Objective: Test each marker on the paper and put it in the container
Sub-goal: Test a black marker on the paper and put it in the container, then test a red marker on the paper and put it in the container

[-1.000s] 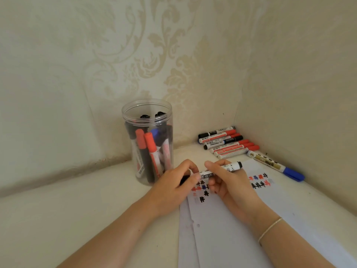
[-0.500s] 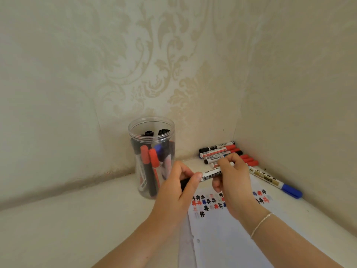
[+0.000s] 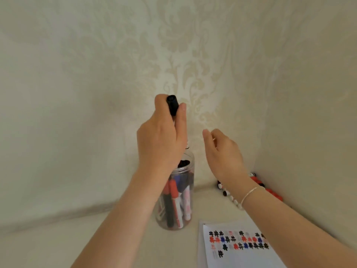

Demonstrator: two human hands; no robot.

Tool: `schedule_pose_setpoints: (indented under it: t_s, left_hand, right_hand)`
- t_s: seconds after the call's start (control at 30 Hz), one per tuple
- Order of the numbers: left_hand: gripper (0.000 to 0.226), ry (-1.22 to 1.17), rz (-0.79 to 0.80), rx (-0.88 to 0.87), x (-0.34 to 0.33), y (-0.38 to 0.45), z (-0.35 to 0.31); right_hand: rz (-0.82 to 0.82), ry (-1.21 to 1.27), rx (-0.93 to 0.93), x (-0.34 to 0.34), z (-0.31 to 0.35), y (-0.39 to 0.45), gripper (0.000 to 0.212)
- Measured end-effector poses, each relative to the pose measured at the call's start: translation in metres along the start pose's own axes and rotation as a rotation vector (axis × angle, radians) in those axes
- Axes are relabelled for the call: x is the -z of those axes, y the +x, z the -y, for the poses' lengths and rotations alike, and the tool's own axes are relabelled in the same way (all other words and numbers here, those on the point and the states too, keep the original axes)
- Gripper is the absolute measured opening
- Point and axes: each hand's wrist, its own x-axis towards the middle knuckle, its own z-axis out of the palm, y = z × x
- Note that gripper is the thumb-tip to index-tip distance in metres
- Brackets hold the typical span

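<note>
My left hand [image 3: 162, 136] grips a black-capped marker [image 3: 172, 105] upright, cap up, right above the mouth of the clear plastic container [image 3: 176, 198]. The marker's lower end is hidden behind my hand. The container stands on the table and holds several red, black and blue markers. My right hand [image 3: 224, 153] hovers to the right of the container, fingers relaxed, holding nothing. The white paper [image 3: 241, 250] with rows of black, red and blue test marks lies at the lower right.
Several loose markers [image 3: 270, 192] lie in the corner behind my right wrist, partly hidden by it. Patterned walls close the table in at the back and on the right.
My left hand took the marker from above the paper, turned it upright and raised it over the container. My right hand let go of it. The view tilted upward.
</note>
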Motion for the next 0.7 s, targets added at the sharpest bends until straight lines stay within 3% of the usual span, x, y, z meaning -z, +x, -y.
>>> schedule_pose_setpoints:
  t_s: [0.1,0.2,0.4,0.7]
  left_hand:
    - [0.023,0.327,0.313,0.036,-0.011,0.006,0.020]
    - [0.022,0.375,0.542,0.039,-0.021,0.000,0.033]
    - [0.017,0.316,0.933,0.181,-0.023,0.000,0.053]
    - [0.034,0.402,1.272,0.198,-0.032,0.020,0.029]
  right_hand:
    - [0.163,-0.552,0.088,-0.010,-0.046,0.000,0.014]
    - [0.405,-0.856,0.038,-0.019,-0.090,-0.017,0.033]
    - [0.590,-0.803,-0.052,-0.023,-0.125,-0.031,0.042]
    - [0.661,-0.897,0.179,-0.028,-0.121,-0.031,0.031]
